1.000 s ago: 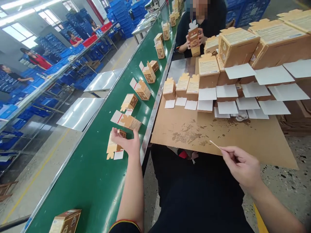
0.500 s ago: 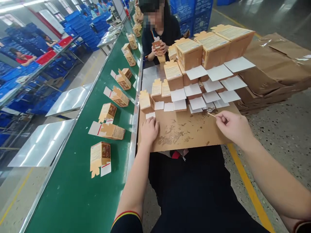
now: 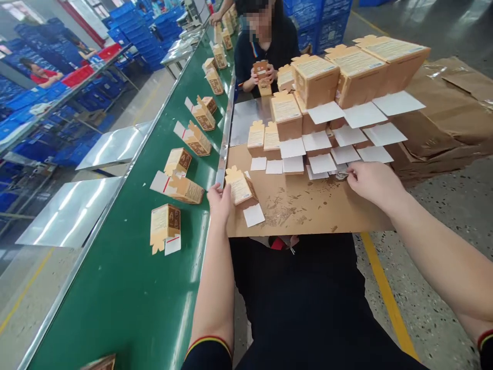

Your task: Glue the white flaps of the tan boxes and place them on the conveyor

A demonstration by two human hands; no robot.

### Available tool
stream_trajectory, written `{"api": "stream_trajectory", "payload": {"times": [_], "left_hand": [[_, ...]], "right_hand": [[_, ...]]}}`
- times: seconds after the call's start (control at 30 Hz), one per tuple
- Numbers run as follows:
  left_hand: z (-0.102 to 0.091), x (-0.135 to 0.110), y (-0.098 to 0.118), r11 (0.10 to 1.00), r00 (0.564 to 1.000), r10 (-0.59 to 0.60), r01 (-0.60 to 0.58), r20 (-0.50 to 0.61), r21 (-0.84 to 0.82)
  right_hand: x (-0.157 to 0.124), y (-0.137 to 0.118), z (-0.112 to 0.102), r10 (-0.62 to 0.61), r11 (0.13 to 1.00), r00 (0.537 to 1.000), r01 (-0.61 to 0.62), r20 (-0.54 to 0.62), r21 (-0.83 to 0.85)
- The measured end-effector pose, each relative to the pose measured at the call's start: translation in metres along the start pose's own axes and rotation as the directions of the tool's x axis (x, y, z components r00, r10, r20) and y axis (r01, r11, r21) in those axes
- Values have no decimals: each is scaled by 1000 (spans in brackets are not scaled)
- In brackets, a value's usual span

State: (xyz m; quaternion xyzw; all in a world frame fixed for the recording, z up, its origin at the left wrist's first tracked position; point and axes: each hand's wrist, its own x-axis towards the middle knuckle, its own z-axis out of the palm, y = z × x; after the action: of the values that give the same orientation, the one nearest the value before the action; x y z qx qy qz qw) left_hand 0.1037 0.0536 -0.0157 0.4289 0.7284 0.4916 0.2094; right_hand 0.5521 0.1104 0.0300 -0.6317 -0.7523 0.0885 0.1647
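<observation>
My left hand is beside the left side of a small tan carton, its fingers apart; I cannot tell if it touches. The carton stands on the brown cardboard sheet, with a white flap spread toward me. My right hand is pinched on a thin wooden stick, mostly hidden now, over a small clear dish. Behind the dish, several cartons are stacked in tiers, their white flaps sticking out toward me.
Along my left runs a green conveyor belt carrying several cartons with flaps out. Across the table a co-worker holds a carton. Flattened brown cardboard is piled at the right. Blue crates stand behind.
My left hand has moved left off the near carton's flap, and that carton now sits turned and nearer. My right hand has brought the stick to the dish. Belt cartons have shifted.
</observation>
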Motion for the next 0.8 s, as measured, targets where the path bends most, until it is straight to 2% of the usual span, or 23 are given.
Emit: {"api": "stream_trajectory", "payload": {"times": [0.07, 0.13, 0.23, 0.3, 0.4, 0.5, 0.57, 0.67, 0.8], "left_hand": [[10, 10, -11, 997, 990, -60, 65, 125, -29], [15, 2, -18, 996, 973, -21, 41, 228, -83], [16, -34, -20, 967, 975, 44, 13, 216, -254], [13, -58, -18, 913, 985, 58, 13, 161, -407], [10, -75, -16, 845, 986, 68, 23, 151, -535], [7, -74, -19, 855, 972, 59, 68, 226, -515], [4, -71, -21, 872, 966, 57, 74, 251, -483], [0, -70, -22, 886, 964, 62, 65, 257, -459], [-1, -72, -20, 889, 959, 44, 91, 281, -449]], "right_hand": [[-9, 4, -3, -16, 1000, 998, 17, -65, 15], [-26, 4, -9, 4, 998, 995, 2, -102, 60], [-64, -14, -12, 15, 971, 989, 21, -146, 237], [-90, -37, -3, -48, 921, 990, 96, -134, 377], [-116, -82, 29, -202, 817, 971, 238, -126, 525], [-124, -124, 74, -323, 775, 938, 340, -129, 532], [-124, -143, 103, -389, 778, 913, 399, -127, 484], [-120, -159, 132, -437, 811, 893, 443, -109, 382], [-118, -166, 149, -471, 830, 878, 475, -91, 293]]}}
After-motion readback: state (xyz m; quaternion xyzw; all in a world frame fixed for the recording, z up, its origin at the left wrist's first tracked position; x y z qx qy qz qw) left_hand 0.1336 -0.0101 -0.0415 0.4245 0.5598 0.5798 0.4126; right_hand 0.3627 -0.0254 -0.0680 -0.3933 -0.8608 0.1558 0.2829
